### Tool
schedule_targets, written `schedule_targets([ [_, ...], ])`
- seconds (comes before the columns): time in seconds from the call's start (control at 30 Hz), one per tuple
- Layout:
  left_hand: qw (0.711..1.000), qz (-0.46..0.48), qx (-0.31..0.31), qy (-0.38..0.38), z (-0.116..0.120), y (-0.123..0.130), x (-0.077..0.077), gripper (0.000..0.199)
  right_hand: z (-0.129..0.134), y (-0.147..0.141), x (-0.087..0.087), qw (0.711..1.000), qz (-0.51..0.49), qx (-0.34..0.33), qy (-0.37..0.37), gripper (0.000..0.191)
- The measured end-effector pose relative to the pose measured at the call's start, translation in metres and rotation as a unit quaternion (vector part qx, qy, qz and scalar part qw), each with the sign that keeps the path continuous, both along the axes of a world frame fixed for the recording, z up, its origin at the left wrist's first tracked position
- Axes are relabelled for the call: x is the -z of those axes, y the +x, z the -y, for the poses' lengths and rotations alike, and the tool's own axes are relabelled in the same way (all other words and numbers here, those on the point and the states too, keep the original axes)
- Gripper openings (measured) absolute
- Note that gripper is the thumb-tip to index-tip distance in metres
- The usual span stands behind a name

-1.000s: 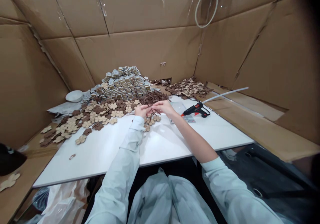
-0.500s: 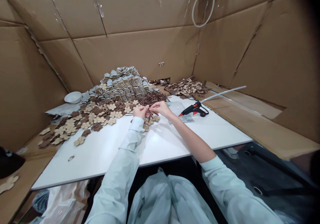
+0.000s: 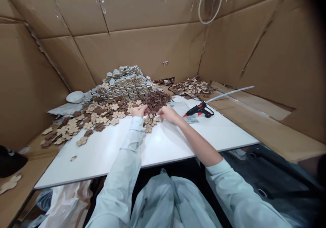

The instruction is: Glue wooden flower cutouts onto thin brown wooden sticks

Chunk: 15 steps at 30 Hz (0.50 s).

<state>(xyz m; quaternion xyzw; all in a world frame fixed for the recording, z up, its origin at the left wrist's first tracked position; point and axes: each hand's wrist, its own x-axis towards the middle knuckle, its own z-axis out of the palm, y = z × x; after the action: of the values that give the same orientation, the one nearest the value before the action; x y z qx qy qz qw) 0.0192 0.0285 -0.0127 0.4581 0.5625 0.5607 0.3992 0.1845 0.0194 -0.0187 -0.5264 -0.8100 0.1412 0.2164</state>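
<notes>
In the head view, my left hand (image 3: pixel 139 111) is closed in a pinch, with thin brown strips (image 3: pixel 149 114) at its fingertips. To its right, my right hand (image 3: pixel 168 114) has its fingers curled together; whatever they hold, if anything, is too small to make out. A gap lies between the two hands. Just below them a few beige flower-shaped pieces (image 3: pixel 148 128) rest on the white table (image 3: pixel 163 146). Directly behind the hands is a tangled heap of brown strips (image 3: pixel 158 99).
A black-and-orange glue gun (image 3: pixel 199 110) with a long glue stick lies to the right. Beige and brown flowers (image 3: pixel 99 117) spread leftward before stacked silvery packets (image 3: pixel 127 85). A white bowl (image 3: pixel 75 97) stands behind them. Cardboard walls (image 3: pixel 147 48) enclose the table.
My hands have moved apart: the left slightly leftward with the brown strips, the right slightly rightward. Before, their fingertips met over the flowers. The camera view has shifted a little.
</notes>
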Motion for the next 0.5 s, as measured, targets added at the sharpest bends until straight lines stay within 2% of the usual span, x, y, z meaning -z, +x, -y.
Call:
schedule_targets([
  [0.13, 0.999, -0.015, -0.030, 0.001, 0.003, -0.003, -0.004, 0.020, 0.012, 0.005, 0.003, 0.993, 0.101, -0.060, -0.022, 0.022],
  [0.27, 0.999, -0.043, -0.016, 0.009, 0.009, 0.000, -0.006, 0.019, 0.035, 0.021, -0.008, 0.994, 0.105, -0.044, 0.000, 0.029],
  [0.33, 0.997, -0.072, 0.027, 0.018, 0.010, 0.003, -0.007, 0.021, 0.051, 0.039, -0.016, 0.996, 0.086, 0.019, 0.031, 0.033],
  [0.4, 0.989, -0.116, 0.090, 0.010, 0.012, 0.006, -0.008, 0.025, 0.067, 0.066, -0.023, 0.988, 0.074, 0.130, 0.044, 0.030],
  [0.43, 0.981, -0.141, 0.132, -0.001, 0.014, 0.008, -0.008, 0.026, 0.073, 0.082, -0.026, 0.975, 0.075, 0.204, 0.037, 0.028],
  [0.5, 0.956, -0.193, 0.221, -0.014, 0.020, 0.013, -0.010, 0.028, 0.079, 0.113, -0.027, 0.929, 0.102, 0.356, 0.010, 0.021],
])
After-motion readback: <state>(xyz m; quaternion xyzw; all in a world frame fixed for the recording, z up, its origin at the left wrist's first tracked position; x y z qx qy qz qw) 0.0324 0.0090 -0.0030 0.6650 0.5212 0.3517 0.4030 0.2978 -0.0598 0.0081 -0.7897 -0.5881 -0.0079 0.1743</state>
